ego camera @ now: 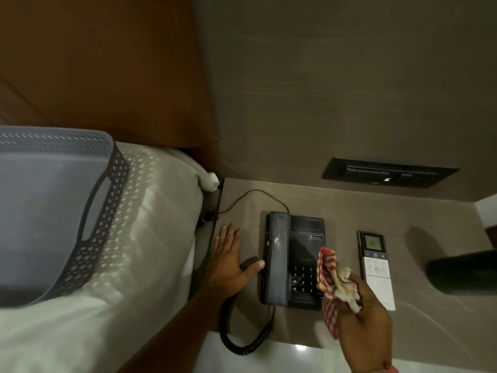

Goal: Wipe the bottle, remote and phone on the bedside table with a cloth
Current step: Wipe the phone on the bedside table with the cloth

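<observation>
A black desk phone (293,261) with its handset on the cradle sits in the middle of the bedside table (349,211). My left hand (228,262) lies flat and open on the table just left of the phone, thumb touching the handset's side. My right hand (363,316) is shut on a red-and-white checked cloth (330,281), held above the phone's keypad corner. A white remote (376,267) with a small screen lies right of the phone. A dark bottle (462,273), blurred, lies at the right edge.
The phone's coiled cord (242,337) hangs over the table's front edge, and a thin cable (250,196) runs back to the left. A grey perforated basket (53,211) sits on the white bed (121,305). A switch panel (387,173) is on the wall.
</observation>
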`<state>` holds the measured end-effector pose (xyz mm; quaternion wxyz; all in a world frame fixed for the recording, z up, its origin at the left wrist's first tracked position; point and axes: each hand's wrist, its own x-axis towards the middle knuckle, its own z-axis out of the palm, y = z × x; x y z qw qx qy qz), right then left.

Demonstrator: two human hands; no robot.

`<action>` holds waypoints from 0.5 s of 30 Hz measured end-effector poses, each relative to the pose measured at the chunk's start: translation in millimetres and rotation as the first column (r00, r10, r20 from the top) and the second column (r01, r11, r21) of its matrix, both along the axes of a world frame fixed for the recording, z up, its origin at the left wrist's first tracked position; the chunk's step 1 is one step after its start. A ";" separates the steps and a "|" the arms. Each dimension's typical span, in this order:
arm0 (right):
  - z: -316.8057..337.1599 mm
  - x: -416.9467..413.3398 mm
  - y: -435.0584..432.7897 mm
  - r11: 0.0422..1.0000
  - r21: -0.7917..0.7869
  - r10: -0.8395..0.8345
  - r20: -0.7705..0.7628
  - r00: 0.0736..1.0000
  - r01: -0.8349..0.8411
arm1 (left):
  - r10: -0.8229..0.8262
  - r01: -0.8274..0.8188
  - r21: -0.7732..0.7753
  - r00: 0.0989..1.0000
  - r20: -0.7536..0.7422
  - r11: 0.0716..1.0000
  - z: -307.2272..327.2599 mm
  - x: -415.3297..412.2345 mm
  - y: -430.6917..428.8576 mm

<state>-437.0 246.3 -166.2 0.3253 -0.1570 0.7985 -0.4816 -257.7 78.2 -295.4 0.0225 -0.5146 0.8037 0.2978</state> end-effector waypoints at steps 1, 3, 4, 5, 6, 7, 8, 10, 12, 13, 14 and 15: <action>2.9 1.7 -6.4 0.999 0.015 0.045 -0.086 0.995 -0.044 | -0.005 0.005 0.000 1.000 0.007 1.000 -1.6 0.0 -0.6; 4.5 1.5 -19.2 0.989 0.056 0.150 -0.329 0.932 -0.140 | -0.013 0.013 -0.004 1.000 0.018 1.000 -4.6 0.7 -1.7; 3.8 -0.7 -27.7 0.979 0.077 0.206 -0.423 0.882 -0.191 | -0.019 0.019 -0.004 1.000 0.025 1.000 -5.9 0.8 -1.7; 2.0 -2.9 -39.3 0.966 0.099 0.257 -0.489 0.833 -0.239 | -0.025 0.025 -0.001 0.999 0.032 1.000 -6.8 0.3 -2.4; -0.5 -4.4 -52.9 0.950 0.130 0.308 -0.547 0.779 -0.284 | -0.032 0.032 0.000 0.999 0.038 0.999 -7.6 0.6 -3.3; -5.3 -7.3 -68.0 0.928 0.169 0.365 -0.588 0.722 -0.332 | -0.038 0.038 -0.004 0.998 0.045 0.999 -8.2 1.1 -4.4; -10.7 -10.5 -83.6 0.894 0.226 0.439 -0.612 0.658 -0.386 | -0.042 0.043 -0.016 0.998 0.052 0.999 -8.9 1.3 -5.8; -21.9 -12.0 -109.7 0.785 0.355 0.608 -0.597 0.523 -0.508 | -0.051 0.053 -0.034 0.996 0.067 0.998 -8.8 1.8 -8.5; -34.2 -12.2 -122.2 0.684 0.446 0.709 -0.592 0.383 -0.577 | -0.058 0.061 -0.041 0.995 0.075 0.997 -8.4 0.9 -8.9; -40.4 -13.1 -123.6 0.653 0.466 0.732 -0.590 0.341 -0.597 | -0.062 0.065 -0.039 0.995 0.078 0.997 -7.6 0.4 -9.3; -40.8 -13.9 -121.9 0.635 0.464 0.742 -0.589 0.320 -0.618 | -0.068 0.071 -0.033 0.994 0.083 0.997 -6.5 0.2 -9.2; -42.6 -13.6 -112.0 0.608 0.460 0.756 -0.585 0.295 -0.646 | -0.076 0.079 -0.029 0.993 0.090 0.996 -5.5 0.1 -10.2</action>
